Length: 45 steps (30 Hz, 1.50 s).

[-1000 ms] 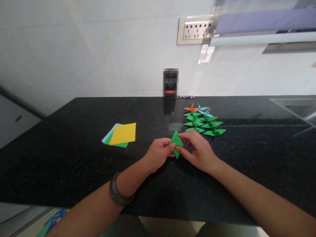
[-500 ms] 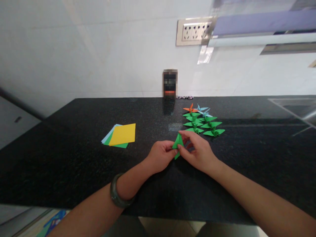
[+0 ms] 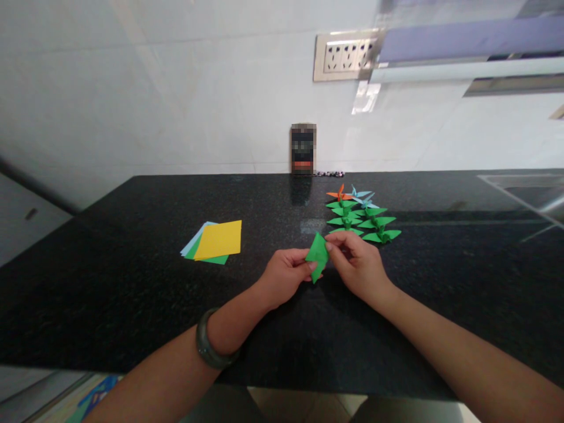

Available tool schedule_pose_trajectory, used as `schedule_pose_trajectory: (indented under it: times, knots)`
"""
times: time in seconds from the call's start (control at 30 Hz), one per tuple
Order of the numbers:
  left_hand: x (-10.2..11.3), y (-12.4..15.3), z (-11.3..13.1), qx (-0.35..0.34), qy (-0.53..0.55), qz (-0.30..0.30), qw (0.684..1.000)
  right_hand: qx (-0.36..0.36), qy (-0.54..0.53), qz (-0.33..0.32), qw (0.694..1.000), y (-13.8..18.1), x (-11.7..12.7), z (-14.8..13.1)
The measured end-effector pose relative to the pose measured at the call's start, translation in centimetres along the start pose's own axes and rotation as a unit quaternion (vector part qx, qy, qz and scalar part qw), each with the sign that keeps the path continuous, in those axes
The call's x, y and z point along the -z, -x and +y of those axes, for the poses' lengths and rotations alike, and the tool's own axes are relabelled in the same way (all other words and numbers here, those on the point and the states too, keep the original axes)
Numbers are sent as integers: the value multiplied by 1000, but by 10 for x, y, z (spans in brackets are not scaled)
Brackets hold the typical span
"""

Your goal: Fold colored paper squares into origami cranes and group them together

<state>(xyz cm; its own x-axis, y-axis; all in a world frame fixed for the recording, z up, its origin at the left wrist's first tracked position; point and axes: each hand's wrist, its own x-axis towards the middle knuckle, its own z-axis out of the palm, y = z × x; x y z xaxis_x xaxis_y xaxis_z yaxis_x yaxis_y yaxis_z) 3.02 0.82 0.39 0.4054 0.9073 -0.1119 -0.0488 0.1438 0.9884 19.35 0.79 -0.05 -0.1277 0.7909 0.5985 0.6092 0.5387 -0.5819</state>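
Observation:
Between my hands, above the dark counter, is a folded piece of green origami paper (image 3: 317, 256), shaped like a long diamond. My left hand (image 3: 286, 275) pinches its lower left side, thumb on top. At the paper's right corner, my right hand (image 3: 359, 258) grips the edge between thumb and forefinger, its other fingers curled. Just beyond my right hand stand several folded green paper cranes (image 3: 382, 230). Behind them are an orange crane (image 3: 341, 194) and light blue cranes (image 3: 366, 201).
To the left lie fanned paper squares, a yellow sheet (image 3: 219, 239) over green and light blue ones. A phone-like object (image 3: 304, 150), blurred out, leans on the wall beside a beaded strap (image 3: 330, 174). The black counter (image 3: 132, 282) has its front edge near my forearms.
The green paper now shows a wider, flatter diamond face. My right thumb and fingers have moved from its middle to its upper right edge. My left hand keeps its pinch.

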Motion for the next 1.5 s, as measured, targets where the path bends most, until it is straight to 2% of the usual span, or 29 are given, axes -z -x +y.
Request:
schedule_pose_trajectory:
  times: [0.2,0.4,0.7,1.0,1.13,1.3,1.37,1.5]
  knots:
    - [0,0,0,3,42,14,999,115,73,-6,991,-4,3,0]
    - [-3,0,3,10,54,28,998,159,131,10,979,-5,4,1]
    - [-3,-1,-1,-28,22,51,998,149,117,7,982,-4,1,1]
    - [-4,0,2,-10,39,63,997,159,140,3,977,-5,4,0]
    - [-5,0,2,-12,35,57,998,126,82,3,989,-5,2,-3]
    - [-3,-2,-3,-25,15,42,999,17,-20,-22,999,-4,-2,-2]
    - [-2,-3,-3,-25,20,38,999,14,-26,-20,999,-4,-1,0]
    - [-1,-3,-1,8,57,63,996,55,-40,-33,997,-6,3,0]
